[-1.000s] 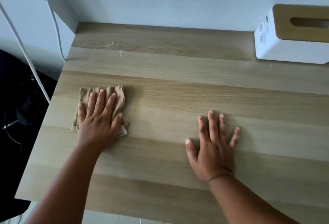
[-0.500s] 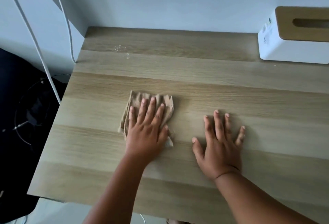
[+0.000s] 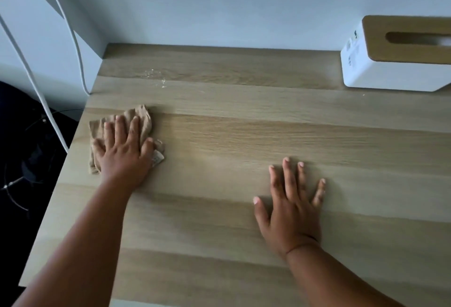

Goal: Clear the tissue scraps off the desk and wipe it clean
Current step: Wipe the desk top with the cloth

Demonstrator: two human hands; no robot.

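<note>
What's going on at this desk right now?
A person is wiping down a wooden desk. Their left hand presses a crumpled tan cloth flat against the surface near the left edge, fingers spread over it. The right hand lies flat on the bare wood, holding nothing. A small patch of droplets or residue sits further back, not yet wiped. A white tissue box with a wooden lid stands at the back right.
</note>
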